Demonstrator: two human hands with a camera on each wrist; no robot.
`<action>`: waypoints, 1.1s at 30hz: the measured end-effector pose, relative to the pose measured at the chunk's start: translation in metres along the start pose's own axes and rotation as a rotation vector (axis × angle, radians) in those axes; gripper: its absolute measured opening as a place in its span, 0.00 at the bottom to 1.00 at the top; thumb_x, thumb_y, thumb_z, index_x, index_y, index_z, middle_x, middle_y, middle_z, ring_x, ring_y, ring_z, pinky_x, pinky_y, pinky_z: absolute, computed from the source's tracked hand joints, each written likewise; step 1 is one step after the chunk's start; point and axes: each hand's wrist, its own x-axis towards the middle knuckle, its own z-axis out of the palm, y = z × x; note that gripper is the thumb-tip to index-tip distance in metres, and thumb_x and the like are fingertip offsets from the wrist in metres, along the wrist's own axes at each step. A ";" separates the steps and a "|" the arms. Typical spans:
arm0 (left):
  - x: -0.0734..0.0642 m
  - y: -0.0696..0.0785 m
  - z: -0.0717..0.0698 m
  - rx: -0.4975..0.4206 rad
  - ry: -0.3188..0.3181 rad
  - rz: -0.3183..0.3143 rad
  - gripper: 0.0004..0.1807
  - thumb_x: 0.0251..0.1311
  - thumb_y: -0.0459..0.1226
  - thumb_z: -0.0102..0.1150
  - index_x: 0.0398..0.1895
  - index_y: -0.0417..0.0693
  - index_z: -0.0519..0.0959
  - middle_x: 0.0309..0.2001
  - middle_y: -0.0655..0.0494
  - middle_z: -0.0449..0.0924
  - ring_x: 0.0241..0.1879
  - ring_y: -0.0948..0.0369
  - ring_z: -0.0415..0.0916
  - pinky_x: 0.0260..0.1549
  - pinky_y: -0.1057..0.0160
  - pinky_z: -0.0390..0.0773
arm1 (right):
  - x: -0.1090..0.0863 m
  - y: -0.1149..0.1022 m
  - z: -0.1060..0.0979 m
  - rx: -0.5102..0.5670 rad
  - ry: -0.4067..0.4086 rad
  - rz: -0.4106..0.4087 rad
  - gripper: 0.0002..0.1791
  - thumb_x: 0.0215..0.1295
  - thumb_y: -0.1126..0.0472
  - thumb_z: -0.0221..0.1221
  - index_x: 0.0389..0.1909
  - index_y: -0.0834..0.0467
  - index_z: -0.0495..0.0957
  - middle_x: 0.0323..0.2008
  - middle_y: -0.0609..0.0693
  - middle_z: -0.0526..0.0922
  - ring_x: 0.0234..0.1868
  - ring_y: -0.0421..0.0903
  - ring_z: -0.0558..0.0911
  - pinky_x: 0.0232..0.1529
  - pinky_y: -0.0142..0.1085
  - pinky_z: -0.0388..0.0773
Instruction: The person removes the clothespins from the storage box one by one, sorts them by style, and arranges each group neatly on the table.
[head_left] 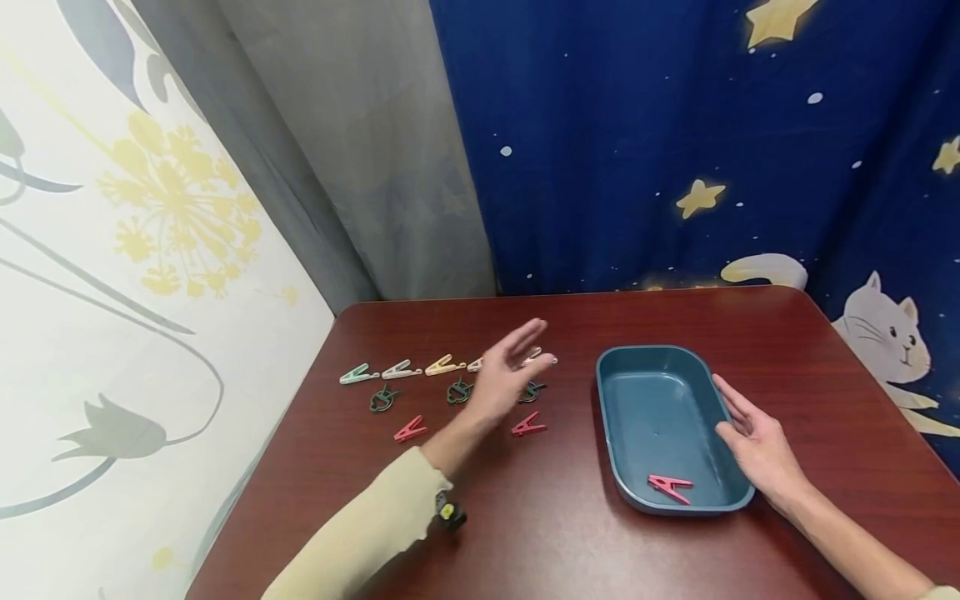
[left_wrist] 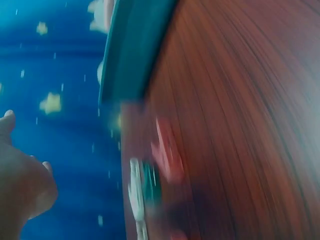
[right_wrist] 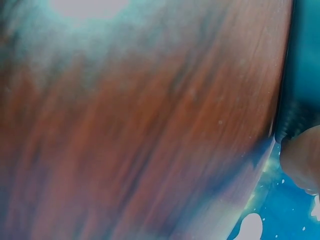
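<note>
My left hand (head_left: 504, 379) hovers over the clips with its fingers extended and nothing in its grasp. Below and around it lie a red clip (head_left: 528, 425), a green ring-shaped clip (head_left: 532, 392) and pale clothespins partly hidden by the hand. The left wrist view shows a white clothespin (left_wrist: 135, 190) and a red clip (left_wrist: 169, 155), both blurred. On the right, my right hand (head_left: 761, 450) grips the side rim of a blue-green plastic tub (head_left: 645, 400), thumb over the edge. One red clip (head_left: 670, 487) lies inside the tub near its front end.
Farther left are mint (head_left: 358, 374), white (head_left: 401, 369) and yellow (head_left: 445, 365) clothespins in a row. Two green ring-shaped clips (head_left: 383, 398) and another red clip (head_left: 409, 429) lie in front of them. A blue curtain (head_left: 600, 167) hangs behind the brown table (head_left: 540, 533).
</note>
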 end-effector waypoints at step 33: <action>0.017 -0.015 0.135 0.052 -1.020 -0.398 0.28 0.64 0.21 0.67 0.68 0.30 0.75 0.62 0.38 0.83 0.58 0.61 0.85 0.57 0.69 0.80 | 0.002 -0.001 0.001 -0.017 -0.006 0.002 0.38 0.79 0.70 0.52 0.85 0.56 0.53 0.74 0.73 0.66 0.67 0.77 0.71 0.47 0.13 0.69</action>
